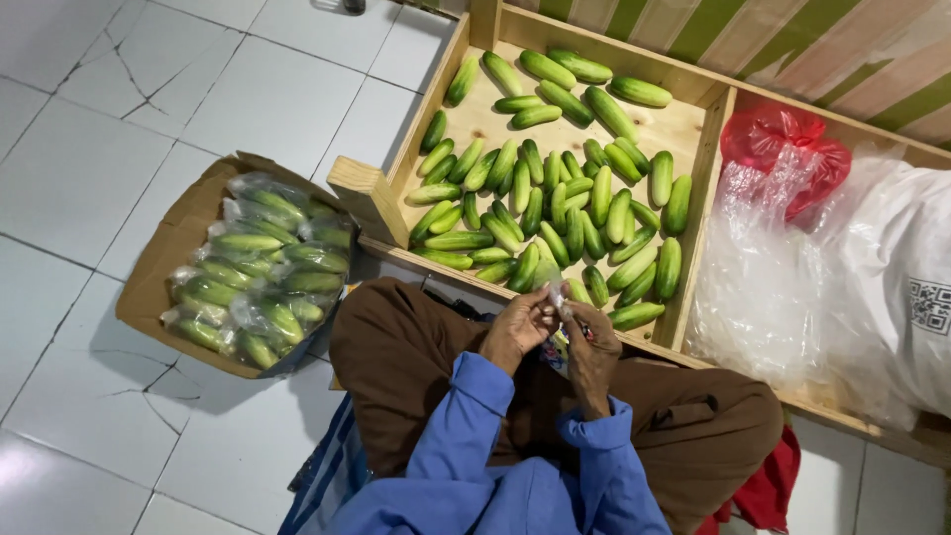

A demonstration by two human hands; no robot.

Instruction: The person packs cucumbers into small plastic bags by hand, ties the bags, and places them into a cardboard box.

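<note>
Pinching a small clear plastic wrap [555, 292] between both hands over my lap: left hand [517, 327] and right hand [591, 347] each clenched on it, just at the near edge of the wooden crate [693, 213]. Loose cucumbers [555, 203] fill that crate. Cardboard box [158, 267] of bagged cucumbers [263, 267] sits on the tiled floor to my left; white sacks [892, 287] on my right.

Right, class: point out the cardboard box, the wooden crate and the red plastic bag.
cardboard box [149, 287]: head view, on its bare left wall.
wooden crate [369, 196]: head view, on its near left corner post.
red plastic bag [778, 134]: head view, on the middle of the bag.
</note>
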